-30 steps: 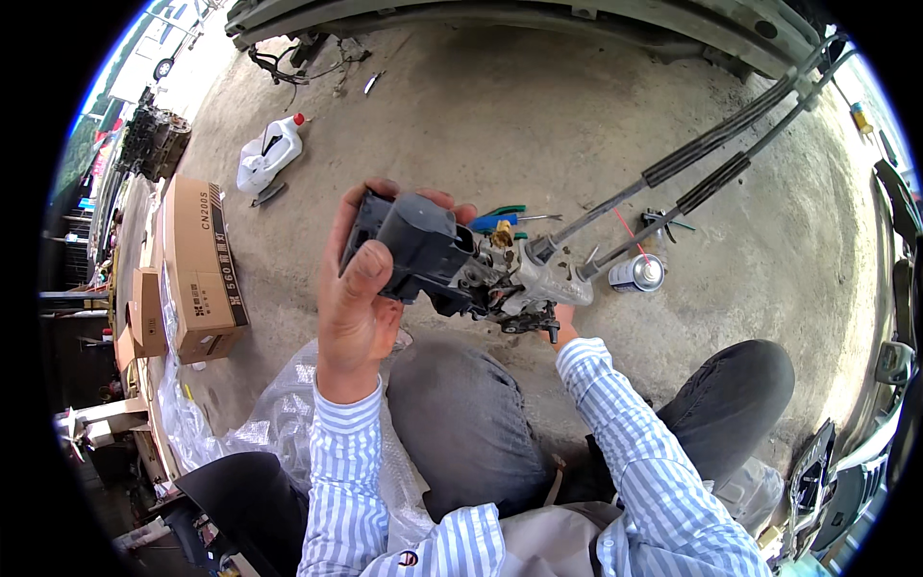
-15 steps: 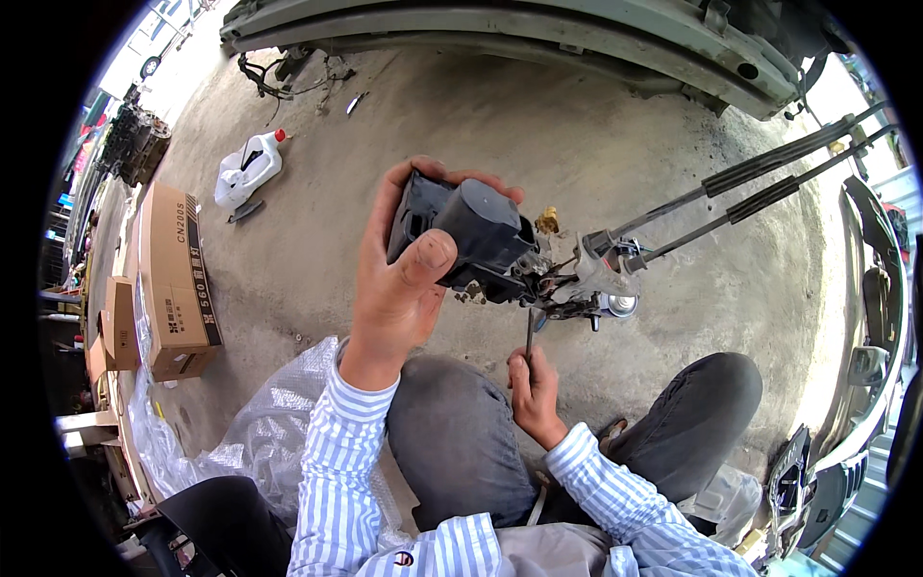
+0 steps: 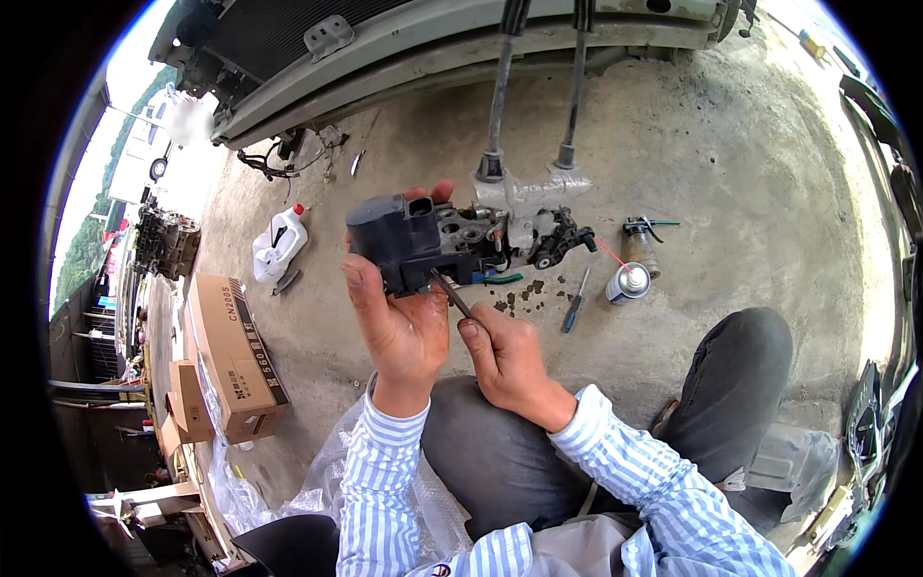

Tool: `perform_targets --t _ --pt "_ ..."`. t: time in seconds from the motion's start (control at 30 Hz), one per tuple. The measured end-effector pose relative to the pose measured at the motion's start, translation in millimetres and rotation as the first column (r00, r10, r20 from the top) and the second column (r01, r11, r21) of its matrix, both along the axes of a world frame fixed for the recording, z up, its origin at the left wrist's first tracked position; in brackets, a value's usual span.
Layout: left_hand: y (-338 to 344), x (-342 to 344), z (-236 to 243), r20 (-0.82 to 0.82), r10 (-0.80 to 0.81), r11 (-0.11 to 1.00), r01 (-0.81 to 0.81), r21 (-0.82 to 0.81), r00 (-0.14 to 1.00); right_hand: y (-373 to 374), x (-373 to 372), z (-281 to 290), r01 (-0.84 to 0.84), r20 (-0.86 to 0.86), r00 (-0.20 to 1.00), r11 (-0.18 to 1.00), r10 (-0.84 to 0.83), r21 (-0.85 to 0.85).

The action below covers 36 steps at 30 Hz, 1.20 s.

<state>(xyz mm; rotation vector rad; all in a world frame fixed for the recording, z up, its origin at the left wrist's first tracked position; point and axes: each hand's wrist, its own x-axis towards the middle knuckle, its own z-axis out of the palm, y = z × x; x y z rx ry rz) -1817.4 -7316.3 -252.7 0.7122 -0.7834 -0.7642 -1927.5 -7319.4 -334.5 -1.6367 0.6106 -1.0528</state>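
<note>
My left hand (image 3: pixel 404 337) is closed around a black plastic housing (image 3: pixel 389 236), thumb at its near left side and fingers behind it. The housing is part of a greasy metal mechanism (image 3: pixel 466 231) with a lever-like joint on its right. Two cables (image 3: pixel 499 106) run from its pale metal bracket (image 3: pixel 529 192) up past the bumper beam. In my right hand (image 3: pixel 510 361) is a thin dark metal rod (image 3: pixel 454 296), pinched between thumb and fingers. Its tip meets the housing's lower edge; whether it goes inside cannot be made out.
On the floor to the right are a spray can (image 3: pixel 629 285) with a red straw, a screwdriver (image 3: pixel 575 306) and a pump oiler (image 3: pixel 642 248). A white jug (image 3: pixel 281 248) and cardboard box (image 3: pixel 231 356) stand left. A car's front beam (image 3: pixel 404 72) crosses the far side.
The housing and mechanism have turned, the cables now pointing away instead of right. My right hand has risen, bringing the rod to the housing. The view has shifted, showing the screwdriver and the whole spray can.
</note>
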Motion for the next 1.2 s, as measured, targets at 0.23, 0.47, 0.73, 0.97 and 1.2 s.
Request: perform_targets --t 0.23,0.47,0.73,0.97,1.2 --pt "-7 -10 2 0.081 0.047 0.999 -0.047 -0.006 0.996 -7 -2 6 -0.037 0.065 0.997 0.994 0.031 0.099" --pt "-15 -18 -7 -0.007 0.03 1.0 -0.03 -0.005 1.0 -15 10 -18 -0.24 0.209 0.962 0.906 0.174 0.349" --pt "-15 -4 -14 0.107 -0.003 0.999 0.008 -0.046 0.994 -22 8 -24 -0.237 0.194 0.961 0.946 0.196 0.22" --pt "-15 12 -15 0.026 0.074 0.997 -0.075 0.022 0.997 -14 -16 -157 0.098 -0.311 0.95 0.91 0.035 0.403" --pt "-10 36 -20 0.003 0.158 0.986 -0.158 0.047 0.988 -63 -32 -96 0.078 -0.205 0.979 0.947 -0.013 0.312"
